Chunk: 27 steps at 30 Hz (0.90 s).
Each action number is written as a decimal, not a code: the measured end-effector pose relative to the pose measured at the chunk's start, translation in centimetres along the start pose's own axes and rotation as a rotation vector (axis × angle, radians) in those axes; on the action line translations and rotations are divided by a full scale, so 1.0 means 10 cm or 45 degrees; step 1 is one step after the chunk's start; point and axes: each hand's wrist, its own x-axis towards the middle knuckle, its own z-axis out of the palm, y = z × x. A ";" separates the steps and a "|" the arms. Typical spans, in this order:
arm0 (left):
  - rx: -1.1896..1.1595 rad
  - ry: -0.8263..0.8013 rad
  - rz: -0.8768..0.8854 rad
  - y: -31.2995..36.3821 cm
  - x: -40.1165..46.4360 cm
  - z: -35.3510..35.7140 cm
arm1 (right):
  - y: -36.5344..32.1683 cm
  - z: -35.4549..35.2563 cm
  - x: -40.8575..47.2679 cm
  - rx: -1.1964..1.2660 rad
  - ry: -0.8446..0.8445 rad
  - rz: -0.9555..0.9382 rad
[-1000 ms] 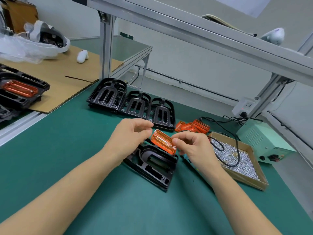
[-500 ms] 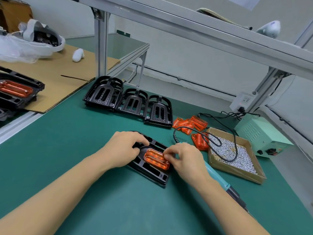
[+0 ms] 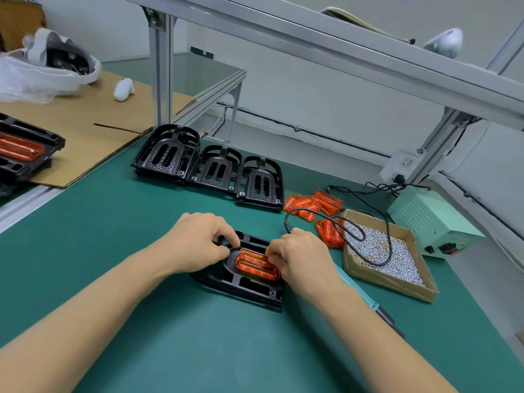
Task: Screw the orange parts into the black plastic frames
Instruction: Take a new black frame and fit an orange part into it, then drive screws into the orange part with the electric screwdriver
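A black plastic frame [image 3: 241, 287] lies flat on the green mat in front of me. An orange part [image 3: 256, 264] sits in its recess. My left hand [image 3: 195, 242] grips the frame's far left edge with curled fingers. My right hand [image 3: 300, 258] pinches the right end of the orange part. Three more black frames [image 3: 215, 170] stand in a row behind. Loose orange parts [image 3: 314, 205] lie to their right.
A cardboard tray of screws [image 3: 391, 282] sits at the right with a black cable looped over it. A teal electric screwdriver [image 3: 365, 300] lies under my right forearm. A pale green power supply [image 3: 431, 222] stands far right. Finished frames [image 3: 22, 154] rest on cardboard at left.
The orange part came down from mid-air between my hands into the frame's recess. Both hands lowered onto the frame and stay there.
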 end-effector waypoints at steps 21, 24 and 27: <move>0.330 0.116 0.012 0.08 0.08 0.22 | 0.17 -0.08 -0.13 0.592 -0.341 0.236; 0.303 0.117 0.012 0.06 0.07 0.23 | 0.17 -0.10 -0.10 0.571 -0.341 0.252; 0.297 0.105 0.010 0.05 0.07 0.24 | 0.14 -0.10 -0.10 0.578 -0.337 0.248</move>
